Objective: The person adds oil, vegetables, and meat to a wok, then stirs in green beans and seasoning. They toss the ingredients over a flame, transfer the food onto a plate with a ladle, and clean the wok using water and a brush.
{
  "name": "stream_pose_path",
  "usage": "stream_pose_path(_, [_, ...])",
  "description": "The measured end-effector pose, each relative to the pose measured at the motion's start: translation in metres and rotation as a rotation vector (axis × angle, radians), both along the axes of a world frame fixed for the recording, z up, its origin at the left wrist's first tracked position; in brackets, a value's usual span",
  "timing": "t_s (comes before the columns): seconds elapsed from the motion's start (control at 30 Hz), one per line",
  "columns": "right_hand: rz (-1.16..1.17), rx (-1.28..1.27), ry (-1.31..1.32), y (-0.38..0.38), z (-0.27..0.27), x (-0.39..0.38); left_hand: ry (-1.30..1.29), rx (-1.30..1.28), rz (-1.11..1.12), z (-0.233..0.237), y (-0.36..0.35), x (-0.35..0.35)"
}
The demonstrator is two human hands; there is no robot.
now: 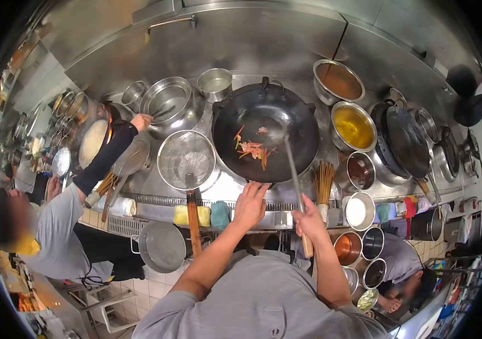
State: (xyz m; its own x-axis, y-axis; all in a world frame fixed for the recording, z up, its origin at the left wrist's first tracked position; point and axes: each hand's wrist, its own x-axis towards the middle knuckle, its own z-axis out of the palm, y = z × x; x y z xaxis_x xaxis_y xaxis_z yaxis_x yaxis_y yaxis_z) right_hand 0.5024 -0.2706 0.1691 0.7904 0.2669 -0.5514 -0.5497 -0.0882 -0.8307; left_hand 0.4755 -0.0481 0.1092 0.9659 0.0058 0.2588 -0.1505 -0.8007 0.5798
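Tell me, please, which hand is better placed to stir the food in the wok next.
Probably the right hand: it grips the utensil reaching into the wok, while the left hand is at the near rim.

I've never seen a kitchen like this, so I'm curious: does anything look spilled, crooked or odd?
Nothing looks clearly wrong, and I see no obvious spill. The food sits inside the wok. Slightly odd, at most: the strainer has its wooden handle jutting past the front edge of the counter, where it might get bumped.
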Motion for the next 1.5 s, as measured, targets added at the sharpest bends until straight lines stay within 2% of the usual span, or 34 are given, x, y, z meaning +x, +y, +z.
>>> stream_pose_path(0.1, [-0.017,-0.050,-0.065,-0.001,0.000,0.001,-0.009,0.010,0.011,0.001,-0.002,-0.001])
stream_pose_path(0.2, [-0.130,0.053,0.081,0.011,-0.014,-0.009,-0.010,0.009,0.012,-0.002,-0.003,-0.001])
stream_pose_path(0.33, [-0.022,0.319,0.263,0.023,-0.006,-0.007,0.000,-0.014,-0.005,-0.001,-0.001,0.000])
stream_pose_path(0.37, [0.062,0.348,0.228,0.024,-0.003,-0.009,0.004,-0.018,-0.005,-0.001,-0.001,-0.001])
stream_pose_path(0.47, [0.110,0.309,0.205,0.024,-0.001,0.000,-0.011,-0.010,-0.002,0.002,-0.001,-0.002])
stream_pose_path(0.57, [0.040,0.261,0.301,0.018,-0.025,0.025,0.004,-0.007,0.017,0.001,-0.002,-0.002])
stream_pose_path(0.67, [0.151,-0.053,-0.062,0.017,-0.025,0.045,0.025,0.003,0.028,-0.003,-0.002,-0.001])
stream_pose_path(0.8, [0.122,-0.085,-0.198,0.015,-0.030,0.072,0.028,0.006,0.035,-0.004,-0.003,-0.001])
stream_pose_path(0.83, [0.126,-0.171,-0.274,0.019,-0.042,0.075,0.026,0.010,0.038,-0.002,-0.004,-0.002])
stream_pose_path(0.9, [0.120,-0.072,-0.147,0.018,-0.045,0.067,0.026,0.011,0.038,-0.002,-0.005,-0.004])
stream_pose_path(0.97, [0.159,0.044,-0.025,0.015,-0.019,0.053,0.030,0.004,0.037,-0.004,-0.004,-0.002])
stream_pose_path(1.07, [0.224,0.025,0.055,0.007,0.016,0.017,0.037,-0.015,0.013,-0.002,0.000,-0.003])
stream_pose_path(1.1, [0.195,0.089,0.145,0.007,0.023,0.008,0.035,-0.007,0.017,-0.003,0.000,-0.003])
stream_pose_path(1.2, [0.177,0.176,0.239,0.005,0.007,0.017,0.028,0.008,0.017,-0.004,-0.001,-0.002])
stream_pose_path(1.3, [0.113,0.139,0.101,0.016,-0.007,0.031,0.037,0.004,0.014,-0.002,-0.002,-0.001])
stream_pose_path(1.5, [0.139,0.272,0.253,-0.018,0.024,0.014,0.050,0.005,0.036,-0.001,-0.004,-0.001])
